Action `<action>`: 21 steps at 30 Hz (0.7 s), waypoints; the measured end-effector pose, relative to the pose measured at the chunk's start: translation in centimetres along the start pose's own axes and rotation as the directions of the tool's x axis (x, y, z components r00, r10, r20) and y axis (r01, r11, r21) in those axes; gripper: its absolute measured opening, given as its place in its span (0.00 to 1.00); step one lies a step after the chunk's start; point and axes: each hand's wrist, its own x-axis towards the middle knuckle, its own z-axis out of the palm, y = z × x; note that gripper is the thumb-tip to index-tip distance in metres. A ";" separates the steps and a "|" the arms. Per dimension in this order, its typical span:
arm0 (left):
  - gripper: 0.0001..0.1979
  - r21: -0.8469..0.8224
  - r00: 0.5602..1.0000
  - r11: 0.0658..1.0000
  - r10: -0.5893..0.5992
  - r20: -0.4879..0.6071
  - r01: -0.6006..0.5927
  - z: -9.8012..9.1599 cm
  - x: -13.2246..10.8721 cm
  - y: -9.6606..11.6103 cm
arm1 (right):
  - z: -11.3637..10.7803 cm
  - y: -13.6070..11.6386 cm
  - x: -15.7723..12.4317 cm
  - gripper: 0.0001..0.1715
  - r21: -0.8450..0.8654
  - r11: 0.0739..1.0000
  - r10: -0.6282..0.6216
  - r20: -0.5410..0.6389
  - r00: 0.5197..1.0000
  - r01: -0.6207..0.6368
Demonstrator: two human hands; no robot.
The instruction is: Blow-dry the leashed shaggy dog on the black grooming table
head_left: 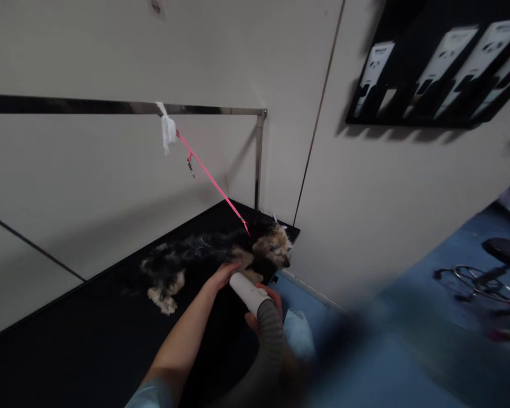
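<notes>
A small dog (195, 247) with dark fur and tan head and legs lies on a black tabletop (89, 351), its head toward the right corner. My left hand (224, 275) rests against the dog's chest near a front leg, its visible fingers stretched out; the nozzle hides part of it. Held in my right hand (274, 297) is the white nozzle (249, 292) of a dryer, aimed at the dog's front. A grey ribbed hose (272, 334) curves down from that nozzle. The pink leash (212, 180) runs from the dog's neck up to the rail.
A metal rail (110, 106) spans above the table, with white cloth (168, 130) tied round it. Beside the leash dangles a small clip (191, 168). The wall holds a black rack (416, 121) of boxed items. A wheeled stool (508, 252) stands on the blue floor (408, 340).
</notes>
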 end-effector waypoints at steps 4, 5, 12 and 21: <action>0.27 0.117 1.000 0.993 0.002 0.023 -0.005 -3.2 -2.6 1.2 | 0.3 -1.4 1.2 0.37 0.024 0.999 -0.028 0.069 0.997 0.026; 0.27 0.173 1.000 0.985 -0.005 0.018 0.002 -4.1 -3.3 1.6 | 0.3 -1.7 1.3 0.37 0.030 0.999 -0.036 0.100 0.994 0.033; 0.25 0.608 0.991 0.791 -0.018 0.129 -0.065 -8.1 -10.2 4.8 | 0.8 -7.1 2.8 0.37 0.039 0.997 -0.081 0.304 0.949 0.072; 0.34 0.839 0.982 0.513 0.038 0.187 -0.179 -10.6 -15.5 6.5 | 1.4 -14.2 12.9 0.31 -0.067 0.998 0.043 0.327 0.944 -0.022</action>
